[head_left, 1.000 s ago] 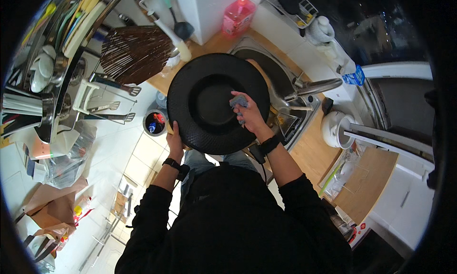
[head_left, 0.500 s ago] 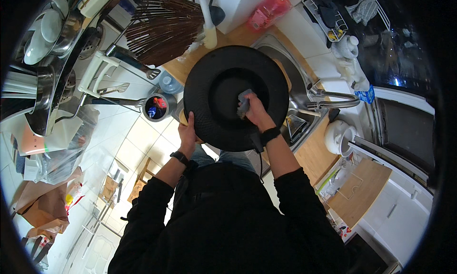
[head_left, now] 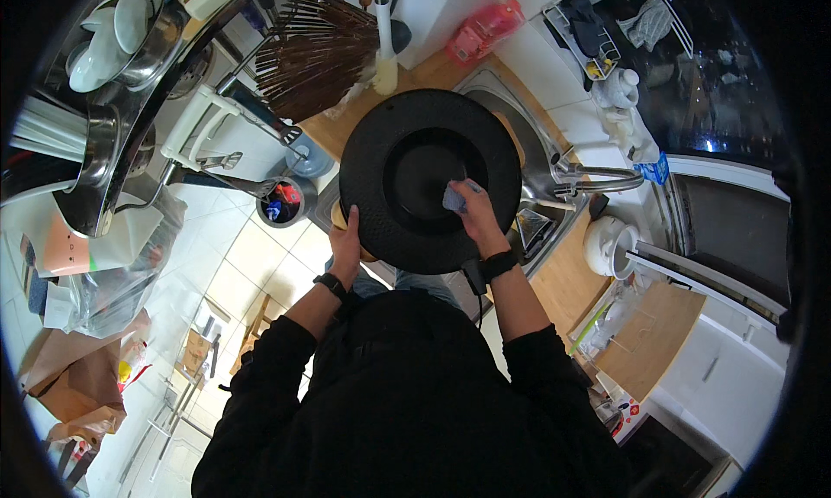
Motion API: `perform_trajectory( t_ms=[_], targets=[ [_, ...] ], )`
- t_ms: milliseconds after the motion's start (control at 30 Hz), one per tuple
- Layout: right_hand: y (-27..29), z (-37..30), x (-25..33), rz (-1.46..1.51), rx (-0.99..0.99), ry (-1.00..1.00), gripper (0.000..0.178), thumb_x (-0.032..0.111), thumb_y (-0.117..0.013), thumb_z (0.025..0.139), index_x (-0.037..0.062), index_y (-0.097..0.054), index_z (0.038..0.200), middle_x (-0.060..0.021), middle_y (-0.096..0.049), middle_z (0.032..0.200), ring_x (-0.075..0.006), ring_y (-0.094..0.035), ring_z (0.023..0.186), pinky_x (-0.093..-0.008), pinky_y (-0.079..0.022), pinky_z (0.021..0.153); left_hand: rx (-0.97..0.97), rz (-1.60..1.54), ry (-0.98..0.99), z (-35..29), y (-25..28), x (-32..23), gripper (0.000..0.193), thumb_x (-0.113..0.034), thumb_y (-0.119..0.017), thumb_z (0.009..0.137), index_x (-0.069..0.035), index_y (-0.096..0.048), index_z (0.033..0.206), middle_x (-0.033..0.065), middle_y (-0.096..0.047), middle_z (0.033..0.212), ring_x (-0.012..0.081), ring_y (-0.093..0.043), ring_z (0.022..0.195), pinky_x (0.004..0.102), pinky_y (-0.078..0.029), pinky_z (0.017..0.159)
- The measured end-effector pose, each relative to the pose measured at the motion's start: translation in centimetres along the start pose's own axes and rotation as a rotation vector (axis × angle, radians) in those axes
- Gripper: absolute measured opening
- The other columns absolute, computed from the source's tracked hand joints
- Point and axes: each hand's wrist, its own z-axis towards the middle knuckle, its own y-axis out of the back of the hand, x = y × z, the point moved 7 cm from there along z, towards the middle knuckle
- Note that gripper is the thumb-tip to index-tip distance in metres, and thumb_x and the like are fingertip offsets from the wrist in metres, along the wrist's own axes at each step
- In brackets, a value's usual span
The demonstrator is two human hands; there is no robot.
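Note:
A large round black electric pan (head_left: 398, 244) with a broad textured rim and a sunken middle takes up the centre of the view. My left hand (head_left: 345, 245) grips its left edge, thumb on top, fingers hidden beneath, beside a pale tan handle (head_left: 338, 215). In my right hand (head_left: 476, 214) is a small grey scrubbing cloth (head_left: 454, 197), pinched over the right side of the sunken part. A black connector (head_left: 473, 277) with a cord hangs by the pan's lower right edge, near my right wrist.
Beyond the pan a steel sink (head_left: 535, 152) with a curved tap (head_left: 597, 183) is set in a wooden counter (head_left: 563, 290). A brown whisk broom (head_left: 316, 57), a pink bottle (head_left: 485, 31) and a white pot (head_left: 609, 245) stand around it. At left hangs a utensil rack (head_left: 195, 126) above a bin (head_left: 287, 205).
My right hand with the cloth has moved slightly right and down across the sunken middle. My left hand keeps its hold on the rim. The whole view has shifted a little.

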Motion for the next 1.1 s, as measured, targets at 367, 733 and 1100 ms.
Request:
perform_trajectory(
  t_ms=[367,733,1100],
  targets=[
    [-1.4,1.9,-2.0,0.268,0.020,-0.276,0.041,0.036,-0.048,0.112,0.0157,-0.046,0.076,0.0000,-0.049,0.070,-0.0125,-0.045,0.055,-0.0224,-0.030,0.043,-0.018,0.097,0.044,0.2,0.2,0.3,0.072,-0.050,-0.069,0.099,0.007,-0.054,0.140,0.0160,-0.069,0.126,0.0226,-0.068,0.111,0.0341,-0.055,0.094],
    [-2.3,2.0,-1.6,0.263,-0.118,-0.200,0.026,0.022,-0.062,0.104,0.0148,-0.053,0.081,-0.0003,-0.050,0.069,-0.0140,-0.049,0.056,-0.0276,-0.041,0.050,-0.011,-0.013,-0.017,0.5,0.0,0.7,0.067,-0.049,-0.069,0.099,0.004,-0.057,0.138,0.0138,-0.069,0.124,0.0212,-0.068,0.109,0.0342,-0.055,0.092],
    [2.4,6.7,-4.8,-0.054,-0.125,-0.158,0.029,0.035,-0.063,0.105,0.0061,-0.061,0.100,-0.0054,-0.061,0.084,-0.0181,-0.060,0.076,-0.0318,-0.049,0.064,-0.041,-0.045,0.039,0.3,0.1,0.8,0.064,-0.045,-0.073,0.098,0.005,-0.059,0.134,0.0147,-0.071,0.122,0.0215,-0.069,0.107,0.0338,-0.055,0.093]
  ],
)
